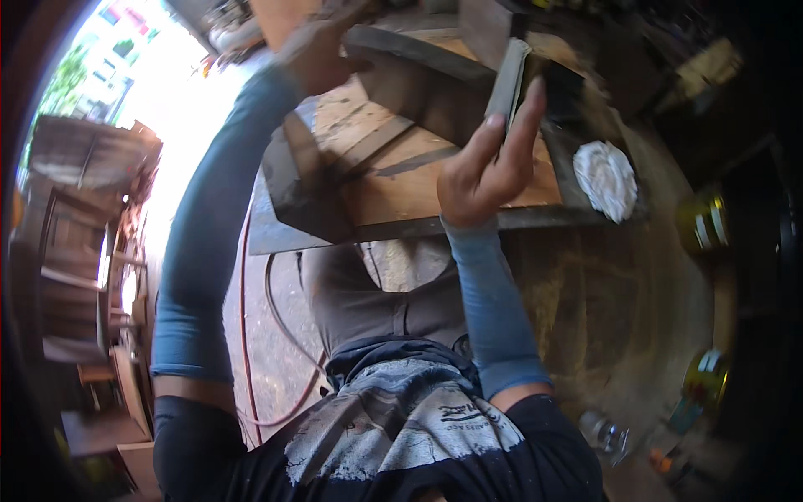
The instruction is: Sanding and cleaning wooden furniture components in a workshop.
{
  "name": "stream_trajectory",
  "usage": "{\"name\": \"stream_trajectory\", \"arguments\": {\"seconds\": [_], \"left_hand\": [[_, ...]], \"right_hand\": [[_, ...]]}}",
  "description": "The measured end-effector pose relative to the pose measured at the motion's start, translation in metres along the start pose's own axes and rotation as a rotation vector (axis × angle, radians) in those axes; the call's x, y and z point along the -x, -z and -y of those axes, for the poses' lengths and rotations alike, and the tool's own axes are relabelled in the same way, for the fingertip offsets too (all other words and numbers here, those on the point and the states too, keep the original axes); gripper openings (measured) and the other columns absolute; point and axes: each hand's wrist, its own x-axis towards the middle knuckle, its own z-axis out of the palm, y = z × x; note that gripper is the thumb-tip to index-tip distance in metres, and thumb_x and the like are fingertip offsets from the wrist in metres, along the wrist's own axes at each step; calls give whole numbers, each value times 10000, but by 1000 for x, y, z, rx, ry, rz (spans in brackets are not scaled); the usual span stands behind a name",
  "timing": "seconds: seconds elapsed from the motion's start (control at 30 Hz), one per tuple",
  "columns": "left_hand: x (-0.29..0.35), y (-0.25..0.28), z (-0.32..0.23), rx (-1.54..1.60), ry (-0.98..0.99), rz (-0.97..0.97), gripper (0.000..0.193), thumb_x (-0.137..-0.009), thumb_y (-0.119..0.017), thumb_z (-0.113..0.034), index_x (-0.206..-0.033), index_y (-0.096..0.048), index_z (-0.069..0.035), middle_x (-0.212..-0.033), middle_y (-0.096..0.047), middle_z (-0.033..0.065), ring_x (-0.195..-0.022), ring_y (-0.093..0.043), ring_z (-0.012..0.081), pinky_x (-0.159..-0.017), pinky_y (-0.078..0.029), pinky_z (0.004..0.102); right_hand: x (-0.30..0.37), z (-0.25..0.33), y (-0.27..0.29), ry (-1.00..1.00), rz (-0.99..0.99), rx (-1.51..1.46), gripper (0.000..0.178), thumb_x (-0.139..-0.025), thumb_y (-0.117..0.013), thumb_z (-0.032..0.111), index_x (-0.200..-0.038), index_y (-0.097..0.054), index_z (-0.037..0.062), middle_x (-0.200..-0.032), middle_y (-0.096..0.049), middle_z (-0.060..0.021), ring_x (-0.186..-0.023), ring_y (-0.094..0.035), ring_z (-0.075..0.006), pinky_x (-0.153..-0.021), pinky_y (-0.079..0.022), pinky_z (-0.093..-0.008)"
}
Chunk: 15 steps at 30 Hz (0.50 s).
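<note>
My right hand (488,174) grips a flat grey block (507,82) with a pale edge, held upright between thumb and fingers; its exact kind is unclear. At the far left, my left hand (322,54) is smeared by motion, beside the end of a dark curved wooden piece (418,52). Whether it holds that piece I cannot make out. This piece belongs with or lies near several dark wooden parts on the workbench (418,227). Closest to me on the left stands a dark angled wooden part (305,188), blurred. Under them lies a light brown wooden board (393,197).
A crumpled white cloth (606,180) lies on the bench's right side. Red hose (244,309) and dark cable run over the floor at left. Wooden furniture frames (79,268) stand far left. Yellow-green containers (704,224) and a clear bottle (604,435) are at right.
</note>
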Motion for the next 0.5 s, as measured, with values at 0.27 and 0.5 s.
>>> {"name": "stream_trajectory", "arguments": {"seconds": [0.27, 0.5], "left_hand": [[129, 20, 2, 336, 1222, -169, 761, -940, -650, -415, -1424, -431, 130, -1412, -523, 272, -1340, -489, 345, -1103, -378, 363], [125, 17, -28, 496, 1026, -340, 353, -997, -569, -283, -1052, -653, 55, -921, -672, 135, -834, -622, 210, -769, -486, 332]], "right_hand": [[105, -63, -96, -440, 740, -276, 494, -936, -384, 42, -1405, -498, -61, -1202, -678, -260, -1081, -676, -318, -952, -502, -380], [185, -36, -73, -516, 991, -430, 724, -1044, -344, 462, -1563, -222, -27, -1506, -400, -316, -1421, -415, -362, -1159, -320, -452]]}}
